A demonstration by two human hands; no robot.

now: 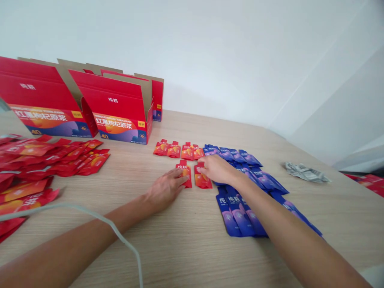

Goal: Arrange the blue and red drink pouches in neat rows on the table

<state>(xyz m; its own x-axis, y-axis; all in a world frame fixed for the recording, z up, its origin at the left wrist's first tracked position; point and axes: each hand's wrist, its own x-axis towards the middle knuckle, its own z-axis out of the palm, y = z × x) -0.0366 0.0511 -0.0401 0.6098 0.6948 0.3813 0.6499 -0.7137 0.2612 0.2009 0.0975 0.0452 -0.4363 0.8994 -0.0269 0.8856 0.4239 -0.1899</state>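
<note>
Over the middle of the table, my left hand (165, 188) has its fingertips closed on the left edge of a red pouch (186, 175) that lies flat. Beside it, my right hand (217, 168) pinches the upper part of a second red pouch (203, 180); its fingertips partly cover that pouch. Just behind these two, a short row of red pouches (174, 150) lies in overlapping pairs. Overlapping rows of blue pouches (235, 212) spread to the right, partly hidden under my right forearm.
Open red cartons (120, 108) stand at the back left. A large heap of red pouches (60, 158) covers the left side. A white cable (120, 236) crosses over my left forearm. Small grey-white striped packets (306, 173) lie at the right. A wall rises behind the table.
</note>
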